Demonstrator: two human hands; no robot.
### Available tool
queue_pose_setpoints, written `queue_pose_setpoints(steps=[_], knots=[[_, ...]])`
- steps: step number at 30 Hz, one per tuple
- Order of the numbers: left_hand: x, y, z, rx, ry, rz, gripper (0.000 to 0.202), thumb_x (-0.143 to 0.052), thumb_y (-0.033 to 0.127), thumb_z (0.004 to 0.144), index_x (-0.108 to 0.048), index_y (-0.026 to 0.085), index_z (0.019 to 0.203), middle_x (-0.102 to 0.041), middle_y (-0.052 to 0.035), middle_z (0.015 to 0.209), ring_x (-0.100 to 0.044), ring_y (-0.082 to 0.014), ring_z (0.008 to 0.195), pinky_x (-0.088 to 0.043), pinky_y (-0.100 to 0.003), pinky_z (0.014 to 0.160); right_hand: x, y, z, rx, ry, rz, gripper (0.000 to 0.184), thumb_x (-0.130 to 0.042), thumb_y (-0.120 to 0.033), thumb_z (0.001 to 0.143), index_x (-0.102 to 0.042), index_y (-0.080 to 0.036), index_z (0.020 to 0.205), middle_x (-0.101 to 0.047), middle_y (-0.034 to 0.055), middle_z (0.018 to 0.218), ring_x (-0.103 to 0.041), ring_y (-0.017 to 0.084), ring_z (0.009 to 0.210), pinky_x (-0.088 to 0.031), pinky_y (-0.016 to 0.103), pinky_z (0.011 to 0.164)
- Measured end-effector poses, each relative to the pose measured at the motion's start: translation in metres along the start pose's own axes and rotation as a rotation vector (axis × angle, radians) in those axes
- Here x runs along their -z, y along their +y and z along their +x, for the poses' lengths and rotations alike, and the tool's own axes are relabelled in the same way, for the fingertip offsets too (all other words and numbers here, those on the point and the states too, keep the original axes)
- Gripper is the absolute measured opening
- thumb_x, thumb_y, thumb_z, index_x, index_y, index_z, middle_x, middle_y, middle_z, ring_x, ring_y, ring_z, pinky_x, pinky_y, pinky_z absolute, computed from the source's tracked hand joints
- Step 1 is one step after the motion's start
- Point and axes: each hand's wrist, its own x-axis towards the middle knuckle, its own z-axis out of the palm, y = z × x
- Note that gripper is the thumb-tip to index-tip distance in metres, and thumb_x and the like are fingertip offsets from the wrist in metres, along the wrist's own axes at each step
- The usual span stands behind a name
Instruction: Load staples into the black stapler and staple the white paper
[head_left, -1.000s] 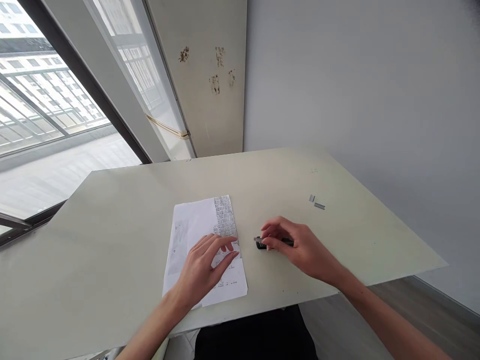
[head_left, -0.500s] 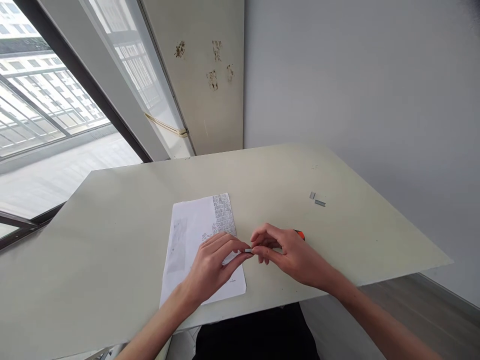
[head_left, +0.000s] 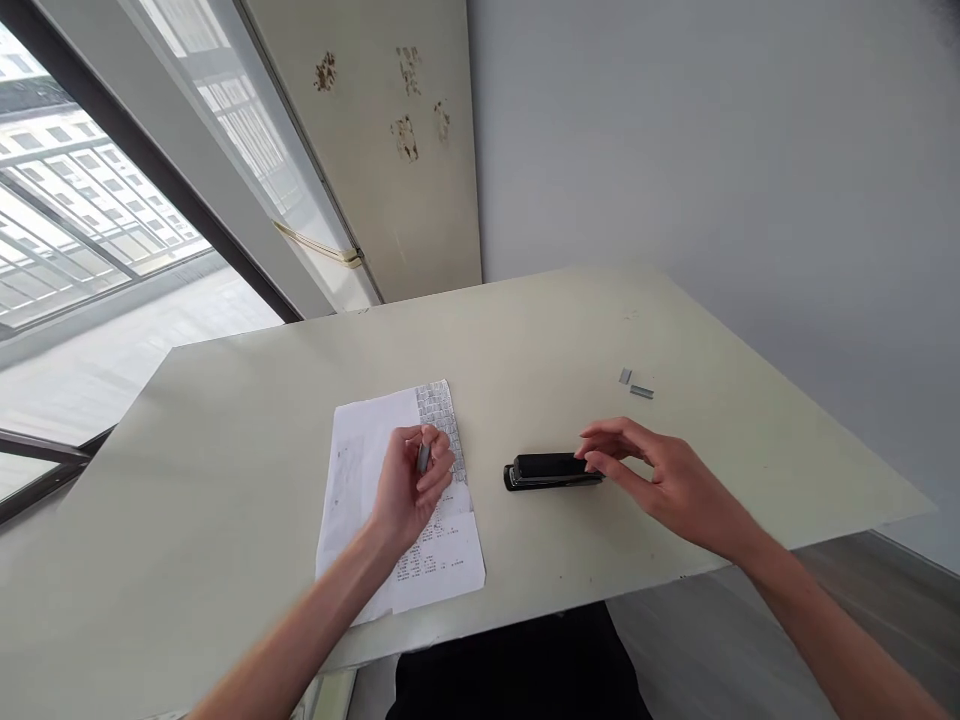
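My left hand (head_left: 409, 485) is closed over the printed sheets, with a small grey strip of staples (head_left: 424, 458) held against its curled fingers. A black stapler (head_left: 547, 468) lies on the table to the right of the paper, its long side running left to right. Over the stapler's right end is my right hand (head_left: 656, 480), thumb and fingers slightly apart; whether the fingertips touch it I cannot tell. That end of the stapler is partly hidden by the hand. Beneath my left hand are white paper sheets (head_left: 375, 440) with printed text and a patterned strip.
Two short grey staple strips (head_left: 641, 392) lie on the pale table (head_left: 247, 480), beyond my right hand. The table's front edge runs close to my lap. A fridge (head_left: 420, 220) and a grey wall (head_left: 675, 150) stand behind, with a window on the left.
My hands have parted. The left moved up and left with the staple strip in its fingers; the right moved right to the stapler's end. The stapler is now mostly uncovered.
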Motion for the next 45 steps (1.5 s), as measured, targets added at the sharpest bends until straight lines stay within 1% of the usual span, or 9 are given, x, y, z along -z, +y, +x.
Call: queue_pose_setpoints(steps=[2,4,6,8,11,16,25,32,45], knots=[[-0.004,-0.003,0.005,-0.013,-0.023,0.190,0.032,-0.047,0.042,0.094,-0.032,0.025,0.073,-0.028,0.0060,0.067,-0.017,-0.0089,0.048,-0.020,-0.022,0.037,0.002,0.007,-0.006,-0.004,0.029,-0.016,0.030,-0.056,-0.054,0.104,-0.066,-0.032,0.121,-0.078,0.0079,0.117,-0.076,0.028,0.105,-0.061,0.030,0.058],[-0.009,-0.010,0.005,-0.075,-0.053,0.432,0.027,-0.057,0.039,0.093,-0.044,0.023,0.075,-0.026,0.0069,0.065,-0.022,-0.0094,0.051,-0.025,-0.022,0.044,0.001,0.012,-0.010,0.034,0.056,-0.059,0.028,-0.055,-0.052,0.105,-0.065,-0.032,0.123,-0.076,0.0074,0.120,-0.074,0.028,0.105,-0.064,0.033,0.065],[-0.012,-0.018,0.002,-0.198,-0.092,0.699,0.017,-0.070,0.036,0.087,-0.061,0.023,0.092,-0.028,0.0081,0.066,-0.026,-0.0093,0.054,-0.028,-0.023,0.051,-0.003,0.015,-0.011,0.123,0.059,-0.130,0.028,-0.055,-0.049,0.106,-0.063,-0.034,0.128,-0.073,0.0071,0.128,-0.071,0.028,0.113,-0.065,0.039,0.082],[-0.015,-0.026,0.002,-0.343,-0.157,0.949,0.033,-0.077,0.039,0.085,-0.066,0.025,0.113,-0.037,0.0084,0.068,-0.033,-0.0097,0.055,-0.031,-0.023,0.054,-0.009,0.017,-0.009,0.228,0.039,-0.204,0.031,-0.056,-0.046,0.106,-0.060,-0.035,0.135,-0.068,0.0071,0.137,-0.067,0.029,0.122,-0.061,0.045,0.098],[-0.016,-0.034,0.007,-0.475,-0.238,1.101,0.034,-0.071,0.052,0.095,-0.071,0.024,0.115,-0.058,0.0033,0.076,-0.043,-0.0112,0.057,-0.035,-0.025,0.055,-0.020,0.022,0.000,0.328,0.018,-0.259,0.037,-0.057,-0.042,0.106,-0.057,-0.035,0.142,-0.068,0.0078,0.138,-0.065,0.030,0.127,-0.057,0.050,0.106],[-0.013,-0.040,0.014,-0.556,-0.251,1.167,0.038,-0.054,0.054,0.106,-0.074,0.022,0.108,-0.063,0.0006,0.074,-0.048,-0.0118,0.055,-0.034,-0.025,0.055,-0.031,0.034,0.011,0.338,-0.012,-0.238,0.032,-0.054,-0.039,0.108,-0.059,-0.033,0.139,-0.074,0.0066,0.128,-0.069,0.029,0.118,-0.058,0.050,0.100],[0.012,-0.032,0.002,-0.586,-0.229,1.222,0.030,-0.053,0.047,0.109,-0.072,0.024,0.111,-0.074,-0.0007,0.089,-0.055,-0.0101,0.055,-0.040,-0.024,0.056,-0.033,0.039,0.011,0.304,-0.006,-0.180,0.028,-0.053,-0.043,0.108,-0.060,-0.033,0.134,-0.075,0.0049,0.126,-0.069,0.029,0.114,-0.055,0.050,0.100],[0.027,-0.031,-0.007,-0.559,-0.190,1.225,0.029,-0.055,0.047,0.107,-0.072,0.024,0.111,-0.069,0.0018,0.080,-0.054,-0.0108,0.055,-0.042,-0.024,0.058,-0.035,0.041,0.009,0.274,0.004,-0.148,0.026,-0.054,-0.042,0.108,-0.060,-0.034,0.132,-0.074,0.0038,0.123,-0.068,0.026,0.113,-0.055,0.046,0.100],[0.027,-0.038,-0.002,-0.510,-0.160,1.134,0.039,-0.055,0.056,0.106,-0.076,0.023,0.110,-0.055,0.0045,0.069,-0.045,-0.0108,0.055,-0.039,-0.024,0.058,-0.042,0.044,0.006,0.231,0.033,-0.121,0.026,-0.055,-0.043,0.107,-0.059,-0.037,0.133,-0.073,0.0021,0.121,-0.067,0.025,0.111,-0.056,0.043,0.098]])
